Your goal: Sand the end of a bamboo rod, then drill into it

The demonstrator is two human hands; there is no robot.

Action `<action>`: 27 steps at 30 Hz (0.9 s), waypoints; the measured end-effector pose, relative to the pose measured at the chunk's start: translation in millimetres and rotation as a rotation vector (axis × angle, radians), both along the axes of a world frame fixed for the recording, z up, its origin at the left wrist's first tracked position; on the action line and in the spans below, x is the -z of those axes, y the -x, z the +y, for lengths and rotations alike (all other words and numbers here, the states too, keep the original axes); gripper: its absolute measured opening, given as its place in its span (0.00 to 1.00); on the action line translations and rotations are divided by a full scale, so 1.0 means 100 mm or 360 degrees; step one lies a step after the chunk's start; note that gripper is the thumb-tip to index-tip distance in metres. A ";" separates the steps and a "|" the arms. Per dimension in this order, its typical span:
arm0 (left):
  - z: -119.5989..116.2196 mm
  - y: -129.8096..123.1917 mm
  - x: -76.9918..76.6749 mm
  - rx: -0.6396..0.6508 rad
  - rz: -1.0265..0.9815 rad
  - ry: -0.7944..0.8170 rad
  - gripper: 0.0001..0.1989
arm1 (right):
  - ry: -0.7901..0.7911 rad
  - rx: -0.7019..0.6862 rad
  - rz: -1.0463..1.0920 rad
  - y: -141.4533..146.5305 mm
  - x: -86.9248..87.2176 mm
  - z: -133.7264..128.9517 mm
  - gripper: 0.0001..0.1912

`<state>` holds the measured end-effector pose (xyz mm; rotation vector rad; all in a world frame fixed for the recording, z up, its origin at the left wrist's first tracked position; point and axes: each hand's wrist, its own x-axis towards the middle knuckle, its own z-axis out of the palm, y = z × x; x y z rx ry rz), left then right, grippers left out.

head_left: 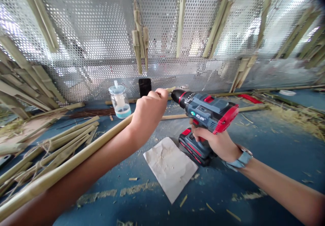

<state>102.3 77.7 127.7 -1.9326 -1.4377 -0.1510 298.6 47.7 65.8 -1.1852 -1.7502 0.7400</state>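
My left hand is closed round the far end of a long bamboo pole, which runs along my forearm to the lower left. The pole's tip meets the black chuck of a cordless drill; whether a bit enters it cannot be made out. My right hand wraps the drill's grip, with a finger near the red trigger. The drill points left, its battery low over the blue table. Below and between both hands lies a creased white paper with fine dust on it.
Behind stands a perforated metal screen hung with bamboo pieces. A lidded jar and a phone stand before it. Tied bamboo strips lie left; shavings and a red object lie right.
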 end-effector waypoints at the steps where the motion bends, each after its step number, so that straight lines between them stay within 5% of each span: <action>1: 0.00 0.00 0.00 0.0009 0.0001 0.0004 0.16 | -0.0011 -0.0004 -0.0016 0.00 0.00 0.00 0.09; 18: 0.03 0.00 -0.04 0.0118 -0.0050 0.0070 0.16 | 0.0063 0.0045 0.0084 -0.02 0.02 0.01 0.04; 27: 0.24 0.07 -0.25 0.0173 -0.0016 0.0339 0.15 | 0.0080 0.0038 0.0181 -0.01 -0.01 0.00 0.05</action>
